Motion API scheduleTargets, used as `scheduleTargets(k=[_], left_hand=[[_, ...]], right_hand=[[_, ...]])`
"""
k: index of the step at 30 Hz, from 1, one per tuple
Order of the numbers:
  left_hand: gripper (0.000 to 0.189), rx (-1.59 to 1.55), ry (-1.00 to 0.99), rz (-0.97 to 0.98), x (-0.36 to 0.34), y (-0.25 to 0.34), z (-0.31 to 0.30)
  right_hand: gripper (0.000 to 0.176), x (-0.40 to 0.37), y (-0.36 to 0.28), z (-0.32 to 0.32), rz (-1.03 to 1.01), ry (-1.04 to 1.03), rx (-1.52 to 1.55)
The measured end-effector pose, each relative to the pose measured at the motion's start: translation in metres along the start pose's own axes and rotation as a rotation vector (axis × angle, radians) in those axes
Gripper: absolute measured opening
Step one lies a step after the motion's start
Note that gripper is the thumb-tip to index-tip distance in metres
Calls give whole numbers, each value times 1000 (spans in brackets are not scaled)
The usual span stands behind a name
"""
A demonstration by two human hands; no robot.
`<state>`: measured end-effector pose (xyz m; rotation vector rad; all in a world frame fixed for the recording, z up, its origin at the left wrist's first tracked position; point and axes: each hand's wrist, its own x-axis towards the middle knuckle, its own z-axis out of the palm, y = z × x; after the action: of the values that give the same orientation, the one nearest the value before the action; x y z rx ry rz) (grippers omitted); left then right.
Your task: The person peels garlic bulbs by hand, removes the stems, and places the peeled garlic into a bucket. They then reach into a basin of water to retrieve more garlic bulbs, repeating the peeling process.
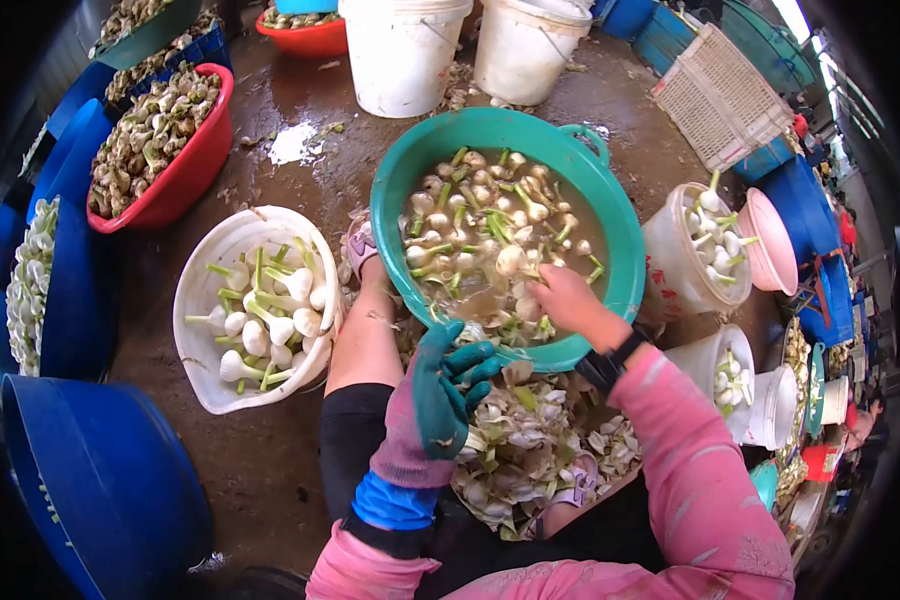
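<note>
A green basin (625,235) holds brown water with many garlic bulbs (485,195) and cut green stems. My bare right hand (562,298) reaches over the basin's lower right part, its fingers closed at a garlic bulb (511,262) with a short stem. My left hand (448,385), in a green and purple glove, is palm up just below the basin's near rim. Its fingers are apart and slightly curled, with nothing in them. Left of my leg, a white bucket (195,330) contains cleaned garlic bulbs (272,318).
Garlic peelings (535,445) lie between my legs. A red basin (205,165) of unpeeled garlic and a blue tub (100,480) stand on the left. White buckets (405,60) are beyond the green basin. More buckets (675,265) and a tilted crate (720,95) are on the right.
</note>
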<state>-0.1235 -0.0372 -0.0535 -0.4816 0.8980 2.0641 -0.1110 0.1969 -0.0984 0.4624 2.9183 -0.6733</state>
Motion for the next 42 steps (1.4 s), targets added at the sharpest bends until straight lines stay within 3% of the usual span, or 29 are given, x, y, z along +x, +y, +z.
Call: scheduleTargets(k=[2, 4, 7, 12, 14, 16, 17, 18, 19, 21, 24, 28, 30, 32, 34, 37, 40, 42], left_hand=[[45, -108, -179, -261, -3, -8, 3], [49, -233, -401, -441, -6, -20, 9], [46, -307, -528, -545, -23, -41, 19], [37, -148, -426, -400, -60, -68, 23], [37, -144, -483, -363, -65, -71, 19], [36, -160, -425, -230, -76, -66, 22], [35, 9, -308, -68, -88, -66, 28], [35, 15, -305, -59, -89, -68, 26], [34, 165, -317, 4, -88, -70, 20], [32, 485, -323, 220, -97, -69, 20], [35, 662, -247, 358, -113, -70, 22], [31, 635, -342, 404, -117, -79, 18], [36, 609, -388, 267, -128, -78, 22], [38, 655, -413, 226, -132, -78, 20], [40, 700, -442, 194, -134, -80, 21], [43, 795, -478, 261, -141, -85, 17], [47, 759, -606, 231, -144, -83, 17], [58, 681, -742, 179, -148, -79, 21]], right_hand=[[18, -48, -22, -23, -86, 101, 217], [14, -92, -37, -35, -267, 232, 221], [16, -138, -51, -51, -335, 194, 142], [18, -189, -40, -57, -351, 231, 106], [19, -184, -24, -51, -354, 444, 160], [20, -176, -19, -60, 153, 470, 420], [24, -165, -2, -56, 56, 590, 328], [28, -159, 0, -56, -44, 702, 236], [28, -161, 0, -51, -50, 699, 251], [39, -178, -38, -69, 182, 253, 13], [24, -215, -86, -82, -78, 186, 488], [21, -227, -90, -67, -233, 175, 469], [20, -231, -88, -59, -298, 322, 532], [18, -241, -88, -59, -268, 297, 623], [16, -250, -86, -62, -326, 335, 394], [15, -259, -88, -60, -345, 429, 291], [14, -271, -91, -71, -238, 405, 490], [10, -266, -73, -68, -154, 524, 390]])
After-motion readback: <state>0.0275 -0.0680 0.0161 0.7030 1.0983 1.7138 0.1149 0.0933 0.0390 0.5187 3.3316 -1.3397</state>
